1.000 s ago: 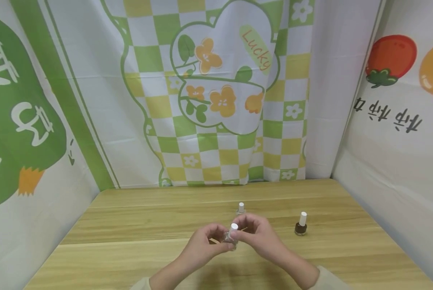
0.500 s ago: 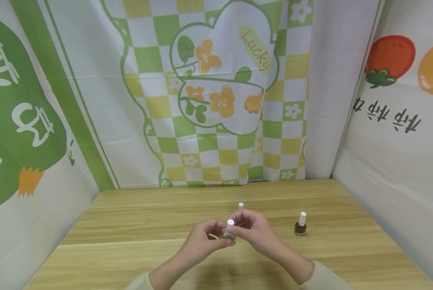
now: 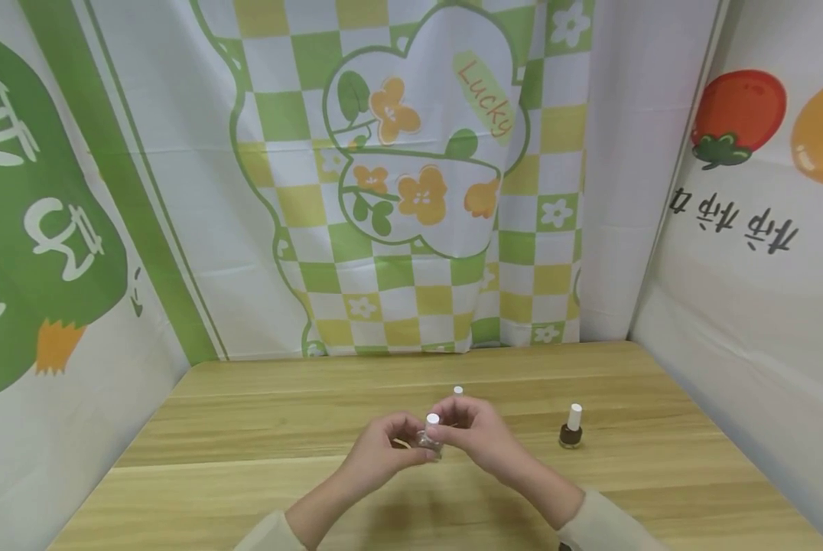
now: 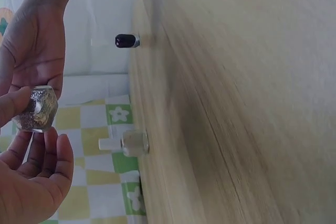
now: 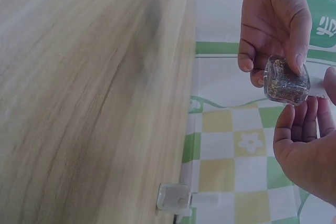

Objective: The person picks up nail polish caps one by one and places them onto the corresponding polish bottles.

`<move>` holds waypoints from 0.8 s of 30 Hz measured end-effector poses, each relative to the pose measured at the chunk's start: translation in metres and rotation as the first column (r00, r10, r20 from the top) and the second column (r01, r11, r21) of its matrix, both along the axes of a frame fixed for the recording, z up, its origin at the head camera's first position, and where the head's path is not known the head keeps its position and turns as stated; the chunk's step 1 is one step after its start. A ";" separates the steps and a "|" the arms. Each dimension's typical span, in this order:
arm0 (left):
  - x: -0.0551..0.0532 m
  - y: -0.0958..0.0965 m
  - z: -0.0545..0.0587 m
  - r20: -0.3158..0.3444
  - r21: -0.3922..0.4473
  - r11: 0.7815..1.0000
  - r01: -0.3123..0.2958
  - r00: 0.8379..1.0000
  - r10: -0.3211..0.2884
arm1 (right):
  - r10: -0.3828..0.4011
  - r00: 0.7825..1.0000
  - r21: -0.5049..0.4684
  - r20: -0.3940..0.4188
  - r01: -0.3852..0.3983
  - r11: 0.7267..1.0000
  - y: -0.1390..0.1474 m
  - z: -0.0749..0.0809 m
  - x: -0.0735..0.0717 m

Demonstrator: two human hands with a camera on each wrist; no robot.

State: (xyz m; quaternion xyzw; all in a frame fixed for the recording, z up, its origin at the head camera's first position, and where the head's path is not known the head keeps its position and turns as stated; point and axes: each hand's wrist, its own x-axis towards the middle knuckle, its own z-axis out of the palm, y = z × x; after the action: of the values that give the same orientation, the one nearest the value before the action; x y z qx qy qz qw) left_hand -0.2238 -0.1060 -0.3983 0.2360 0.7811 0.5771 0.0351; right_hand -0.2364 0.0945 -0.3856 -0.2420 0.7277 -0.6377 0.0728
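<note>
A small clear nail polish bottle [image 3: 430, 441] with glittery contents and a white cap is held above the table between both hands. My left hand [image 3: 377, 450] pinches its glass body; in the right wrist view, the left thumb [image 5: 297, 51] lies across the glass. The right hand [image 3: 482, 436] pinches the white cap [image 3: 433, 420], which is mostly covered by fingers in the right wrist view. Behind the right hand stands a second nail polish bottle [image 4: 135, 143], pale and white-capped, largely hidden in the head view. To the right, a dark nail polish bottle [image 3: 571, 435] stands upright.
The wooden table [image 3: 246, 428] lies under the hands. Its back edge meets a checked green and yellow curtain [image 3: 411, 291]. Printed white cloths hang along the left and right sides. A small dark object [image 3: 564, 546] shows at the bottom edge under the right sleeve.
Both hands and the held bottle have shifted slightly left and away from the body. The grip looks the same, and the two standing bottles have stayed put.
</note>
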 end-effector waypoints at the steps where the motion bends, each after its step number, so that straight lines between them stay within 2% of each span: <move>1: -0.002 -0.001 -0.001 -0.004 -0.003 1.000 0.005 1.000 -0.005 | 0.005 1.000 0.005 -0.002 -0.005 1.000 0.000 0.000 -0.001; 7: -0.009 -0.005 -0.007 0.001 -0.022 1.000 0.018 1.000 -0.018 | 0.015 1.000 0.023 0.004 -0.015 1.000 -0.003 -0.008 -0.009; 11: -0.015 -0.006 -0.014 0.030 -0.033 0.999 -0.004 1.000 0.005 | 0.010 1.000 0.013 0.024 -0.010 1.000 -0.005 -0.013 -0.013; 17: -0.022 -0.007 -0.023 0.024 -0.059 0.998 -0.032 0.999 0.034 | -0.006 0.999 -0.012 0.043 0.006 1.000 -0.008 -0.022 -0.018; 24: -0.026 -0.005 -0.030 0.024 -0.050 0.997 -0.055 0.998 0.057 | -0.042 0.998 -0.025 0.046 0.043 0.999 -0.013 -0.034 -0.022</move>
State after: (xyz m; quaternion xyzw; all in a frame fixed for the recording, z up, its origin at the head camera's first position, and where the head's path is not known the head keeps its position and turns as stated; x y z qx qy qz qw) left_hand -0.2498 -0.1111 -0.4285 0.2056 0.8009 0.5614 0.0348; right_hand -0.2588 0.0811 -0.4198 -0.2128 0.7223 -0.6540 0.0725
